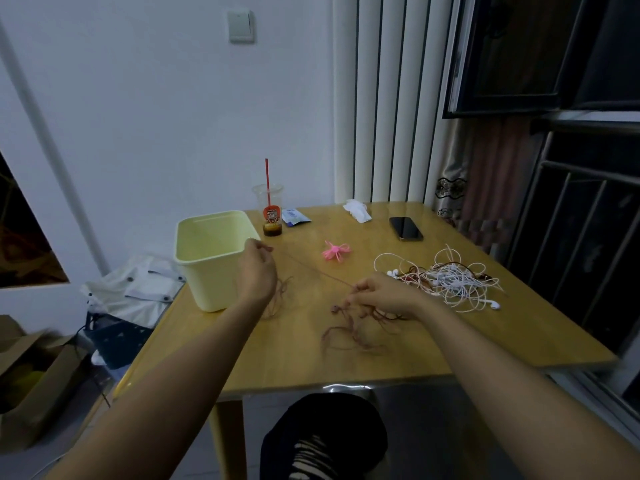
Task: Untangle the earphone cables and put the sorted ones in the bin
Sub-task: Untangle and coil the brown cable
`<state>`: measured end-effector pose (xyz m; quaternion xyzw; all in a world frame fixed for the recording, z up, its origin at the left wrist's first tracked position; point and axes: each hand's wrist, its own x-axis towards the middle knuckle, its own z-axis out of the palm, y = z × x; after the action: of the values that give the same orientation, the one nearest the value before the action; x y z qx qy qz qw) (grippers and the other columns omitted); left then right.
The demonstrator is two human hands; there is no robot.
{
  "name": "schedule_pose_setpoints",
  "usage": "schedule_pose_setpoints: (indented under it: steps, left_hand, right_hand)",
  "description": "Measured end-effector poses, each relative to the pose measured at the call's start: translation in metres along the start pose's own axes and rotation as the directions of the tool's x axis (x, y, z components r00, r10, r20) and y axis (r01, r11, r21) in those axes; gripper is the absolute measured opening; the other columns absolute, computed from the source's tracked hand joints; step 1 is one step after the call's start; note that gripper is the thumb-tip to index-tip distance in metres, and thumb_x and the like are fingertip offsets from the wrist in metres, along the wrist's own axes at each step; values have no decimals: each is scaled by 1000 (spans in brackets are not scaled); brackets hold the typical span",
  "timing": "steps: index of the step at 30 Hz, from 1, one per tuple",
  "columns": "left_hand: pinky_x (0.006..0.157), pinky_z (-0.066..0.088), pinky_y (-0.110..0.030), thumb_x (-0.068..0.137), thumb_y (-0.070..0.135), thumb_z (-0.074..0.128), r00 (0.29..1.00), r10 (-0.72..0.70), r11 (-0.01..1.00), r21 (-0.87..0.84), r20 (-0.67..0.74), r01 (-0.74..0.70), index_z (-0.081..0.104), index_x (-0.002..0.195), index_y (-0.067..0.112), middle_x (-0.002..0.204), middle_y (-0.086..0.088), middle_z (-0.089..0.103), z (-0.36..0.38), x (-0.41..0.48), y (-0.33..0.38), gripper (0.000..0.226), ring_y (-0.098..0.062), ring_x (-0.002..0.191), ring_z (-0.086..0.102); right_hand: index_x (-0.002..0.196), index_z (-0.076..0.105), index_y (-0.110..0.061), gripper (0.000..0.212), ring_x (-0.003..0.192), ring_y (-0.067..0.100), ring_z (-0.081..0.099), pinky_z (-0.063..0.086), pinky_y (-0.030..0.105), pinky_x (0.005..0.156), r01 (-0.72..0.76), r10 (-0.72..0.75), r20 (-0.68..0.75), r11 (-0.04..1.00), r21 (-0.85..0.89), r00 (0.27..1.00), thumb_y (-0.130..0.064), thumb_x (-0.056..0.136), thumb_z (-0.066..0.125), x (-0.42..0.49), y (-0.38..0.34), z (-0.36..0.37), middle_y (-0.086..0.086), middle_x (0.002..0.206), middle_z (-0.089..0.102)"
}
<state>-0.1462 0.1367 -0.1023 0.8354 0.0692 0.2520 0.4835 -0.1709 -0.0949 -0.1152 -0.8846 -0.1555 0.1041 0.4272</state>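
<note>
brown cable (348, 329) — stretched taut | white-red tangle (450, 280) — right | yellow bin (211, 282) upright, left

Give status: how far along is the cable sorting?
Early. Done: a pink bundle lies on the table, not binned; the bin shows nothing in its visible part. In hand: left hand and right hand pinch a brown cable taut between them, its rest knotted on the table. Left: the white tangle at right.

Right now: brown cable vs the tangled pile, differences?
The brown cable is stretched between left hand and right hand; the tangled pile lies untouched on the table. The brown cable is one colour; the tangled pile is mostly white with reddish strands. Both are outside the bin.
</note>
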Motion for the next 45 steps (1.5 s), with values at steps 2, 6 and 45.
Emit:
schedule_pose_setpoints:
  steps: [2,6,45]
  left_hand:
    - [72,47,-37,103,15,34,999,-19,987,158,28,14,57,109,13,106,-11,65,-7,6,-12,24,-28,87,60]
    - [98,46,-42,98,13,44,937,-49,862,489,347,-136,58,122,9,127,-15,58,3,-2,-11,28,-31,114,54]
    - [88,48,-35,103,25,40,607,112,875,211,787,-436,59,119,15,115,-7,64,47,-45,29,26,-19,99,58]
  right_hand:
    - [103,71,-4,23,71,18,62,47,24,69,-24,24,-11,999,28,1000,-18,101,54,-7,9,-10,-3,56,53]
    - [103,70,-7,33,51,3,40,36,19,54,-22,23,-50,999,26,998,-26,105,43,-13,-1,-14,-4,62,38]
    - [86,68,-1,26,54,12,57,46,23,55,1,-6,-165,999,-33,986,-25,96,61,-8,-5,-6,2,62,64]
